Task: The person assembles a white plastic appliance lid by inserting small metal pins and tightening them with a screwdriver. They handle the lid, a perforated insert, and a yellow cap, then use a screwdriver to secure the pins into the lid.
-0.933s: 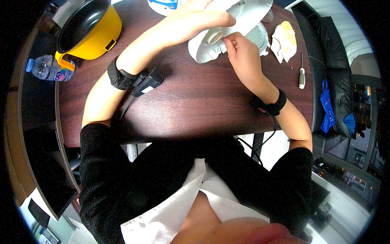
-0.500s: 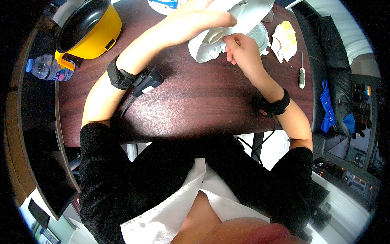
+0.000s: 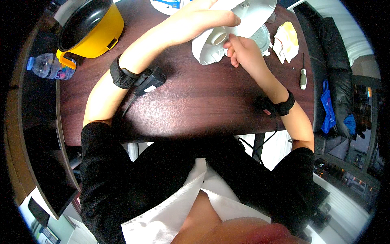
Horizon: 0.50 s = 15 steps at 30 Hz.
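Note:
At the far side of the table, my left hand (image 3: 209, 19) grips a curved white plastic housing (image 3: 204, 52) from above, its thumb laid across the inner face. A short, round white collar (image 3: 219, 37) stands out inside the housing. My right hand (image 3: 245, 49) is beside that collar with its fingers curled and pinched. Anything between those fingertips is too small or hidden to make out. Behind the right hand lies a pale, round perforated part (image 3: 261, 35), partly covered by the housing.
Right of the hands lie a crumpled white and yellow cloth or paper (image 3: 286, 42) and a screwdriver (image 3: 303, 77). A yellow pot (image 3: 97, 36) and a plastic bottle (image 3: 50, 67) are at the left. A white-blue container (image 3: 165, 6) stands at the far edge of the dark table (image 3: 183, 101).
Both hands and the housing keep nearly the same pose. The whole view has shifted slightly, and my right fingertips have moved a little against the collar.

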Each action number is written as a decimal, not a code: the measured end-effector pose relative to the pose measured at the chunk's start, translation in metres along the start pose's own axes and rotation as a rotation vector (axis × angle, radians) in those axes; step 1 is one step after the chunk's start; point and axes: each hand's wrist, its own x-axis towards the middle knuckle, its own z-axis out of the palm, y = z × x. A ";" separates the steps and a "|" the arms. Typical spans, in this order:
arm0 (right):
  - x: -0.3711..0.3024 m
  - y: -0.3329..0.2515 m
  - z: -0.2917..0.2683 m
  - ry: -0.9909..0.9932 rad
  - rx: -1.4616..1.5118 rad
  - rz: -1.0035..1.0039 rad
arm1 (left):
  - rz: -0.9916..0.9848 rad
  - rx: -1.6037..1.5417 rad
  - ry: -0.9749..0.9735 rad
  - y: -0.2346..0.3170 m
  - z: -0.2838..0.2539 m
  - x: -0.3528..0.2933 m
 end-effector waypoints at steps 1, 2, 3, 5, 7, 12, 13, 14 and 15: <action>0.000 0.001 0.000 0.039 -0.108 -0.101 | -0.020 0.051 0.034 0.000 0.000 -0.001; -0.002 0.003 -0.001 0.078 -0.219 -0.200 | -0.038 0.099 0.069 0.000 0.000 -0.001; -0.003 0.004 -0.001 0.116 -0.329 -0.300 | -0.062 0.086 0.072 -0.002 0.000 -0.001; -0.009 0.000 0.000 0.126 -0.467 -0.345 | -0.109 0.061 0.074 -0.005 -0.003 -0.001; -0.010 0.000 0.000 0.165 -0.575 -0.424 | -0.115 0.081 0.040 -0.006 -0.006 0.000; -0.003 0.009 0.004 0.244 -0.682 -0.572 | 0.108 0.139 0.015 -0.010 -0.002 0.006; -0.001 0.009 0.005 0.184 -0.578 -0.492 | 0.134 0.114 0.015 -0.013 -0.001 0.006; -0.001 0.011 0.005 0.134 -0.478 -0.404 | 0.164 0.081 0.007 -0.011 0.004 0.009; 0.000 0.012 0.003 0.085 -0.376 -0.317 | 0.058 -0.021 -0.036 -0.006 0.008 0.009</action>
